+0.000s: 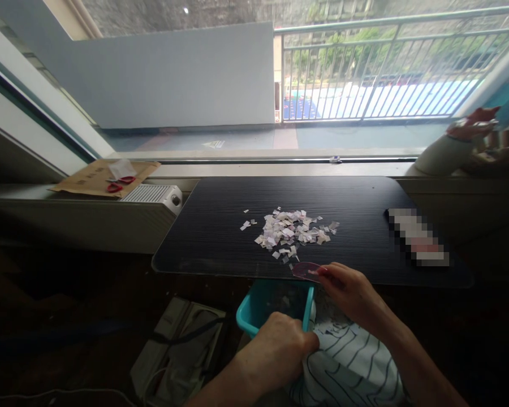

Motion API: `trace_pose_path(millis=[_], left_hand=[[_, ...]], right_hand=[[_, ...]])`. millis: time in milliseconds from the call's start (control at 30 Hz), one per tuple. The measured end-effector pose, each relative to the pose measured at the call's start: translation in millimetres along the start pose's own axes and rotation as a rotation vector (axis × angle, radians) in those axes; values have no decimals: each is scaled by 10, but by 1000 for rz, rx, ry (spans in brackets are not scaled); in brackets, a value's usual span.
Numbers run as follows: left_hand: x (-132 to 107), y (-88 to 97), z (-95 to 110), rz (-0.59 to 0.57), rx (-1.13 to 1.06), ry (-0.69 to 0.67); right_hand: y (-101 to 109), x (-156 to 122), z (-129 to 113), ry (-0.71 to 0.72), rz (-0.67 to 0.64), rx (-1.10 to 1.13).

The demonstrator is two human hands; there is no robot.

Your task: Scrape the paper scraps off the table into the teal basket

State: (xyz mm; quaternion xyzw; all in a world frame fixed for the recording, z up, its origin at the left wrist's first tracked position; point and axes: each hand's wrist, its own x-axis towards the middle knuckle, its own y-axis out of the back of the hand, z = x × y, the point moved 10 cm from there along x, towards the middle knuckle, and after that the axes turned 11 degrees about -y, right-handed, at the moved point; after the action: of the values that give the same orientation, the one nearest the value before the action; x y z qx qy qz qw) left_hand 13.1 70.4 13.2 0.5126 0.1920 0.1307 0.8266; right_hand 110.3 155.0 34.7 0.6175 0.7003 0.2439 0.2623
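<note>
A heap of small paper scraps (290,229) lies on the dark table (220,226) near its front edge. My right hand (350,291) pinches a small pinkish curved piece (305,270) at the table's edge, just in front of the scraps. Below the edge my left hand (277,347) is closed on the rim of a teal plastic bin (258,311), holding it under the table lip. Scraps show inside the bin.
Red scissors (121,183) and a clear bag lie on a brown envelope (91,178) on the left sill, beside a white radiator (155,195). Another person's sleeve and hand (458,144) rest at the far right. A blurred object (418,234) sits on the table's right.
</note>
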Motion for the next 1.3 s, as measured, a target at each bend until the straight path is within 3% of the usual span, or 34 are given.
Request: trace_pose_path(millis=[100,267,433,733,900,1067,1233,1300], left_hand=[[-26,3,-12,12,-3,15],[-74,-15,-35,34,-29,22],[-86,-1,-48,23,-35,33],[-120,32,-121,44,-30,47],[-126,17,-136,45,-32,53],[-101,-10,-133,38,-41,53],[-76,-5,-124,17,-50,55],[-72,4,-113,13,-50,51]], right_hand=[[26,103,-75,19,58,-10],[-58,176,-108,39,8,-41],[-7,229,-136,59,67,-32],[-72,263,-201,80,13,-24],[-202,165,-177,80,-102,-40],[-47,44,-36,41,-21,-16],[-94,-18,-38,54,-104,-28],[-27,54,-52,61,-32,-18]])
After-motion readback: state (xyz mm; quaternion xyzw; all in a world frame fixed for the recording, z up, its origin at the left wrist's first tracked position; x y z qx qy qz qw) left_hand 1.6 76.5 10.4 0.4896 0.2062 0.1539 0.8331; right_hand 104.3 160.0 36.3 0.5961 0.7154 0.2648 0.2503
